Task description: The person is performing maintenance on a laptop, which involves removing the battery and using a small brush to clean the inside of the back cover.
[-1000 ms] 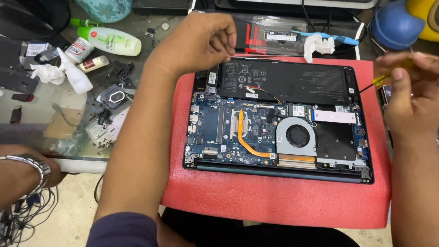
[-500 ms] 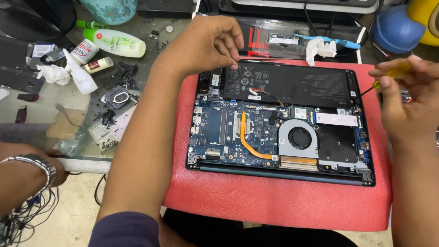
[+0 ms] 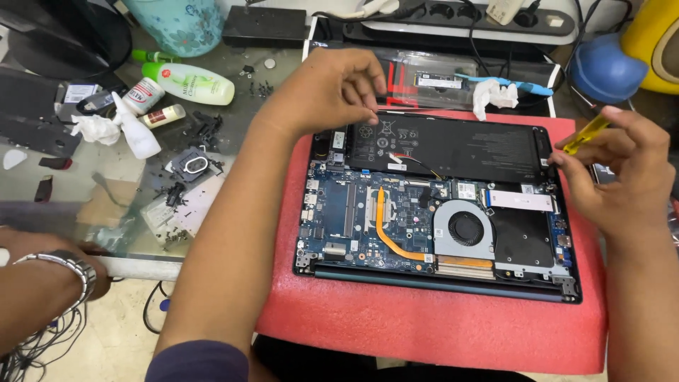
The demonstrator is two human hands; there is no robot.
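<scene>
Opened laptop (image 3: 438, 212) on red foam, both hands at its battery (image 3: 453, 148).
Left hand (image 3: 332, 88) pinches something small at the battery's top edge; right hand (image 3: 622, 173) grips a yellow-handled screwdriver (image 3: 587, 134) — best kept upright, pressed lightly.

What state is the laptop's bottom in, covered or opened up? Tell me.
Opened up. The laptop lies on the red foam mat with no bottom cover on it: its black battery, blue board and fan are exposed.

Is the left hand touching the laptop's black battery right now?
Touching. The head view shows the left hand with its fingertips pinched down on the top left edge of the battery, no gap visible.
</scene>
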